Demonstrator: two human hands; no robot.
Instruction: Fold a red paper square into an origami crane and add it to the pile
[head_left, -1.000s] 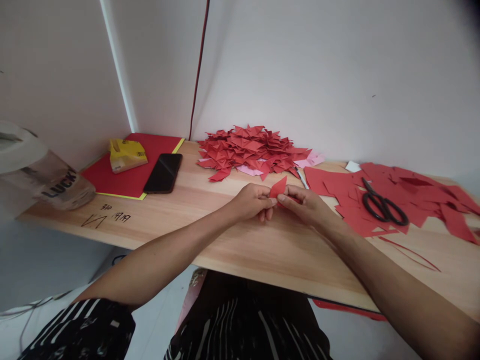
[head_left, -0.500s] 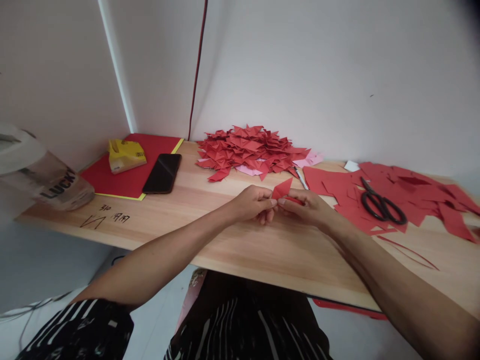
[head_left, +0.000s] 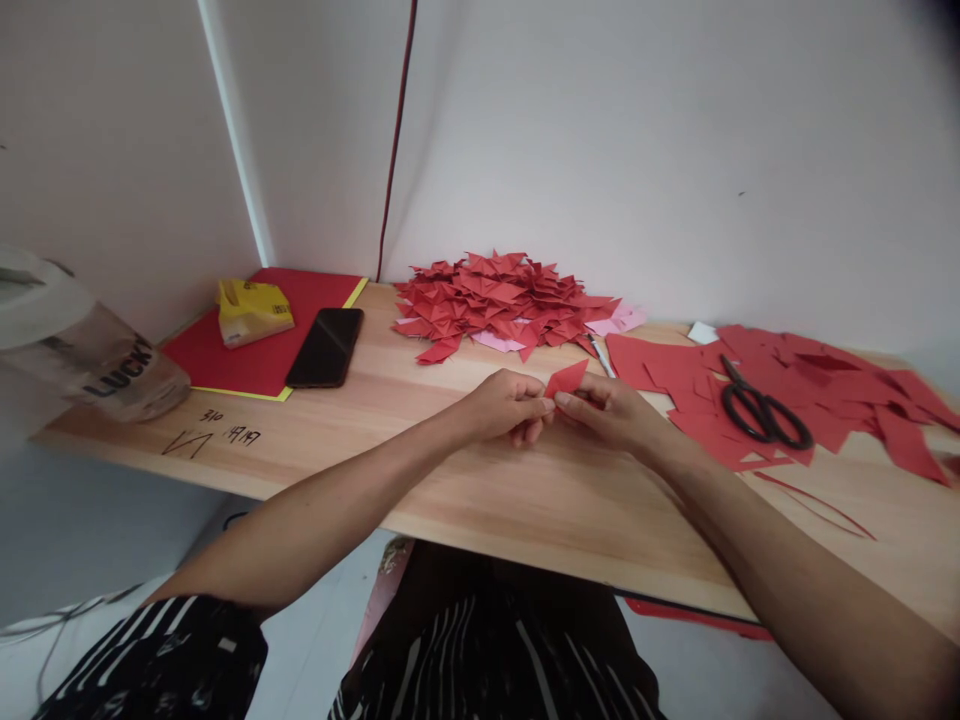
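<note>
Both my hands meet over the middle of the wooden table and pinch one small red folded paper piece. My left hand grips its left end with thumb and fingers closed. My right hand holds the right side, fingers curled around it. The paper's pointed flap sticks up between the two hands. Behind them lies a heap of folded red paper pieces.
Flat red paper cut-outs cover the right of the table, with black scissors on them. A black phone and a yellow packet rest on a red sheet at left. A clear plastic container sits far left.
The red paper's flap has tilted lower and more to the right between my fingers. Both hands stay in about the same place.
</note>
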